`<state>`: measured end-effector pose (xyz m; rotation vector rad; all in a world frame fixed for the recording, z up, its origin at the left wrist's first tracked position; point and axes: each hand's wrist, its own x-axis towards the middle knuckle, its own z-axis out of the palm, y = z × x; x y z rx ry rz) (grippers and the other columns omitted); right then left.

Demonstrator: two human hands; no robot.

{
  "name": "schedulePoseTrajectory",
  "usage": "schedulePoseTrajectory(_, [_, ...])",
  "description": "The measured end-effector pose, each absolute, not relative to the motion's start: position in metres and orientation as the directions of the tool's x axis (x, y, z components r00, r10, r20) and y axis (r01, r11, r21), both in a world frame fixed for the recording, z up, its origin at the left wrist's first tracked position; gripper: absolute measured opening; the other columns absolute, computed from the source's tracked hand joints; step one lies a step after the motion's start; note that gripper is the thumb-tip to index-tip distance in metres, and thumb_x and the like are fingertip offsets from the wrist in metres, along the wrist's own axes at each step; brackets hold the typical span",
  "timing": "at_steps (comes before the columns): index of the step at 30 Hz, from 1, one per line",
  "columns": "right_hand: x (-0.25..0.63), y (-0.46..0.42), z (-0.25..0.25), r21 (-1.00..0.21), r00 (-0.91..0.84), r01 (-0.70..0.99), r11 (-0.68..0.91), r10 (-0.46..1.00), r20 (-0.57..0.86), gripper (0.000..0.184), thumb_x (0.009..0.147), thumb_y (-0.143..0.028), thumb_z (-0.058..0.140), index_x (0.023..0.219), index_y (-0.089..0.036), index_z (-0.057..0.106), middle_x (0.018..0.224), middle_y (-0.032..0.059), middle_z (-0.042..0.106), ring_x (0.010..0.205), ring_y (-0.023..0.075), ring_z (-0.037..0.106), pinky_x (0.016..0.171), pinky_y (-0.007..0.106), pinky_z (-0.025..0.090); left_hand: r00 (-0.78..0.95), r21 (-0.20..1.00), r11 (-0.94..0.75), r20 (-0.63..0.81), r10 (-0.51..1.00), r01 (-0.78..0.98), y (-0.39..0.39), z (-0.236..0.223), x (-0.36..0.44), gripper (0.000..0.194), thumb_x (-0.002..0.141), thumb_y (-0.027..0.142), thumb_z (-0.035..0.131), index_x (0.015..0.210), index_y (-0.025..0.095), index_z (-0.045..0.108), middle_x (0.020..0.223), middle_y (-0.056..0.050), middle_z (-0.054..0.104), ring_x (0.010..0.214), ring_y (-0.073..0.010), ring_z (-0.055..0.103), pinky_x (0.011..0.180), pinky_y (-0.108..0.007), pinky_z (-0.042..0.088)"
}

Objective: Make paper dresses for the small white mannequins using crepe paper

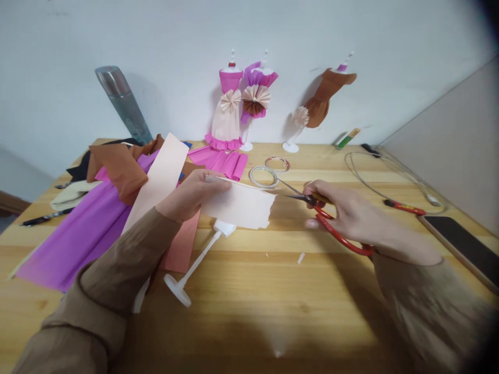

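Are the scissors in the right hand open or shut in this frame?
Open. The scissors have their two blades spread apart in a V, pointing toward the pale sheet in the left hand.

Shows, in the left hand (187, 193), pale cream paper (239, 206), pinched at ten o'clock, its broad face toward the camera. Reaches wider than tall, sloping slightly down toward four o'clock, with a long, nearly straight edge at twelve o'clock and a jagged, stepped edge at three. Seems doubled into layers along the twelve o'clock edge, though softness there makes this uncertain. Shows, in the right hand (353, 212), red-handled scissors (331, 229) at three o'clock from it. Points slim dark blades toward nine and ten o'clock, parted, just beside the jagged edge, with the handle loops trailing toward four o'clock.
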<state>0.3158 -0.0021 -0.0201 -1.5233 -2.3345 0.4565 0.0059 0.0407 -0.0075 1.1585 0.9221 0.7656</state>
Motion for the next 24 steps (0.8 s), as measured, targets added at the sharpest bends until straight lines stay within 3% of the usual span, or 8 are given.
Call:
schedulePoseTrajectory(4, [0.313,-0.005,-0.018,-0.412,-0.445,0.785,0.463,0.884,0.145,0.035,0.078,-0.045,0.067,0.098,-0.02,0.054,0.092,0.0089,0.065,0.076,0.0251,0.063,0.07,0.038,0.051,0.405,0.969,0.226,-0.167,0.899,-0.103,0.041,-0.009,0.006,0.026,0.061,0.033,0.079,0.07,0.01,0.07,0.064,-0.003,0.067,0.055,-0.0128,0.059,0.053,-0.022,0.044])
schedulePoseTrajectory(8, [0.302,-0.007,-0.02,-0.324,-0.47,0.785,0.528,0.848,0.246,0.038,0.081,-0.044,0.066,0.106,-0.016,0.062,0.087,0.0089,0.066,0.072,0.0231,0.061,0.064,0.035,0.048,0.333,0.969,0.202,-0.144,0.932,-0.145,0.041,-0.01,0.01,0.027,0.06,0.034,0.079,0.065,0.011,0.067,0.059,-0.001,0.063,0.052,-0.0105,0.055,0.049,-0.02,0.04])
schedulePoseTrajectory(13, [0.291,-0.009,-0.023,-0.304,-0.475,0.777,0.551,0.83,0.292,0.041,0.083,-0.042,0.066,0.116,-0.018,0.065,0.078,0.0052,0.065,0.064,0.0189,0.059,0.058,0.03,0.044,0.284,0.962,0.192,-0.132,0.95,-0.195,0.04,-0.014,0.014,0.027,0.057,0.032,0.08,0.063,0.011,0.065,0.055,0.001,0.06,0.049,-0.0084,0.052,0.047,-0.019,0.038])
schedulePoseTrajectory(24, [0.282,-0.008,-0.028,-0.175,-0.445,0.826,0.537,0.809,0.383,0.041,0.084,-0.041,0.064,0.115,-0.014,0.066,0.08,0.0067,0.063,0.061,0.0171,0.058,0.056,0.028,0.045,0.402,0.954,0.273,-0.202,0.893,-0.127,0.032,-0.02,0.02,0.027,0.061,0.033,0.079,0.071,0.01,0.07,0.062,-0.003,0.066,0.051,-0.0123,0.059,0.048,-0.022,0.045])
